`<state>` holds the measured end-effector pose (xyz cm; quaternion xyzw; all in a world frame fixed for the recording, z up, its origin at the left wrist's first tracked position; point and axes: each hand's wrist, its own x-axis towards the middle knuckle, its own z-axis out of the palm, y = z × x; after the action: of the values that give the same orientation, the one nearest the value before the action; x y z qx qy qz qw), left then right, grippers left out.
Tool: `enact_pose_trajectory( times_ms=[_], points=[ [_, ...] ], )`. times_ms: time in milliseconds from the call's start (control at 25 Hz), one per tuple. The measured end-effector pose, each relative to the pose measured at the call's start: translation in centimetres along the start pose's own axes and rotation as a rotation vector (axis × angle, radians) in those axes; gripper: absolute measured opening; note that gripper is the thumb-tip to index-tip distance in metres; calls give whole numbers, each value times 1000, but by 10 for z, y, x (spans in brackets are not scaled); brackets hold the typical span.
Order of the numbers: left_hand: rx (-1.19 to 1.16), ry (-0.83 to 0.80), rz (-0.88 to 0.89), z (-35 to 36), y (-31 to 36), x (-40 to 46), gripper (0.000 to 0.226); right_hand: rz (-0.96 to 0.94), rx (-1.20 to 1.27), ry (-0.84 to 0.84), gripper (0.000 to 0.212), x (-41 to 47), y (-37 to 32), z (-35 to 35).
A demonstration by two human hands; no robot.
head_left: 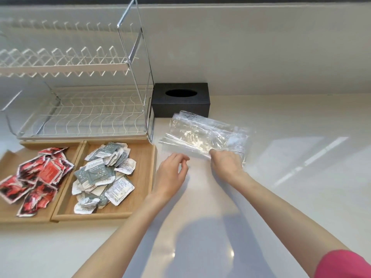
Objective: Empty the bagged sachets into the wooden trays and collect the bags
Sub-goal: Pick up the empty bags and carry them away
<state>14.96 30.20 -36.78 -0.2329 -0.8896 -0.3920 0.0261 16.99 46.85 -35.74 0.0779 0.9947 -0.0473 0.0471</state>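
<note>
gathering the empty bags on the desk

the clear bags (204, 135) lie in a loose stack on the white desk (281, 197), just in front of the black tissue box (180, 101), and my right hand (225, 163) pinches their near edge, though the blur makes it hard to tell how many layers i hold. my left hand (172, 171) hovers beside them, fingers loosely curled, gripping nothing. to do this well, i should slide the left hand under the stack's left edge and square the slippery film before lifting. the sachets are out already: red ones (38, 175) fill the left wooden tray (12, 215), grey-white ones (106, 173) the right tray (144, 157), left of my hands.
</note>
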Motion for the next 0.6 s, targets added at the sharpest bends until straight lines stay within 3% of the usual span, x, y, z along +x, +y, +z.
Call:
enact_pose_trajectory(
  times_ms=[120, 200, 280, 440, 520, 600],
  points=[
    [-431, -198, -597, 1, 9, -9, 40, -7, 62, -3, 13, -24, -16, -4],
    [-843, -255, -840, 3, 14, -14, 45, -32, 79, -12, 13, -41, -27, -1],
    [-1074, -241, -895, 6, 17, -16, 34, -59, 82, -13, 21, -57, -35, 3],
    [-1088, -98, -880, 11, 22, -22, 8, -72, 214, -146, 35, -74, -37, 7],
    [-1081, -55, -891, 9, 22, -24, 16, -48, 360, -218, 41, -74, -30, 2],
    [-1028, -44, -891, 5, 21, -26, 23, 8, 552, -149, 40, -69, -17, -8]
  ],
)
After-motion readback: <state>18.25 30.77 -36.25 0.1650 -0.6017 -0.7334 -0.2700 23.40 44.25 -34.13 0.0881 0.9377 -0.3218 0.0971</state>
